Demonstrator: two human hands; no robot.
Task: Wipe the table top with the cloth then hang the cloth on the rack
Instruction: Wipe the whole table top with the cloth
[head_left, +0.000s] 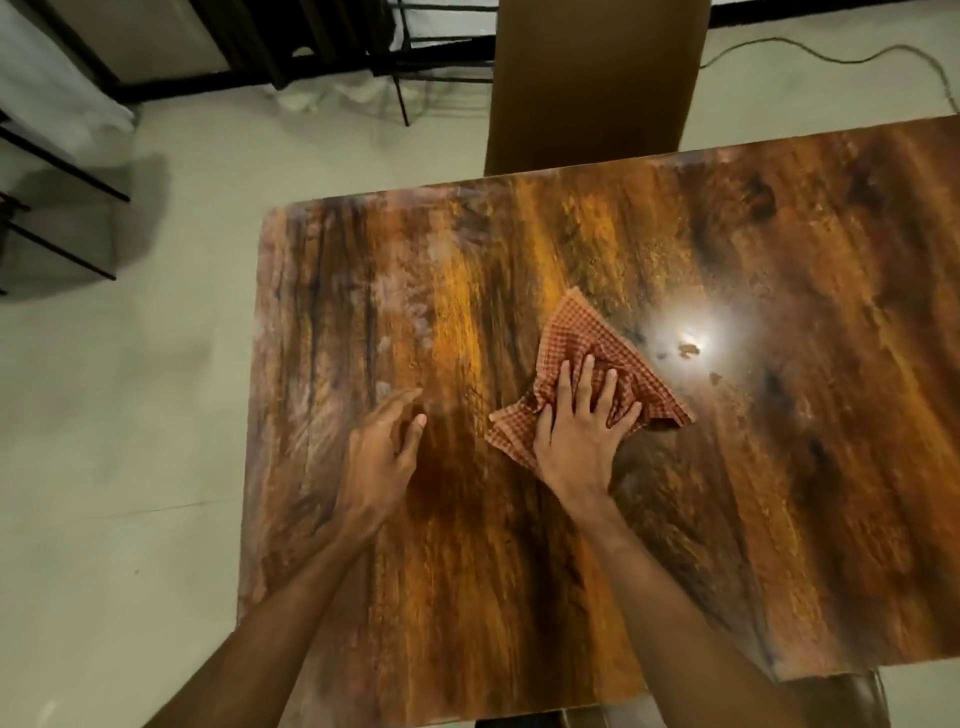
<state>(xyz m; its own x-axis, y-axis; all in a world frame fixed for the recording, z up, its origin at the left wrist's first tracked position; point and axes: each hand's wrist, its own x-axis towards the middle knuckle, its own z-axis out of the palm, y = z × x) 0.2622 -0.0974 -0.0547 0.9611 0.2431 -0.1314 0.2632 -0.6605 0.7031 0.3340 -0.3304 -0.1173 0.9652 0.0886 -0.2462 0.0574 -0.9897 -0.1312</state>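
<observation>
A red-and-white checked cloth (582, 338) lies crumpled on the glossy brown wood-grain table top (779, 467), near its middle. My right hand (582, 421) presses flat on the cloth's near part with fingers spread. My left hand (384, 447) hovers or rests on the bare table to the left of the cloth, fingers loosely apart, holding nothing. A black metal rack (436, 67) stands on the floor beyond the table's far edge.
A few small crumbs (688, 349) lie to the right of the cloth, by a bright lamp reflection. A brown chair back (597, 78) stands at the far edge. Another chair (841, 696) is at the near edge. Black frames (62, 218) stand at the left on the pale floor.
</observation>
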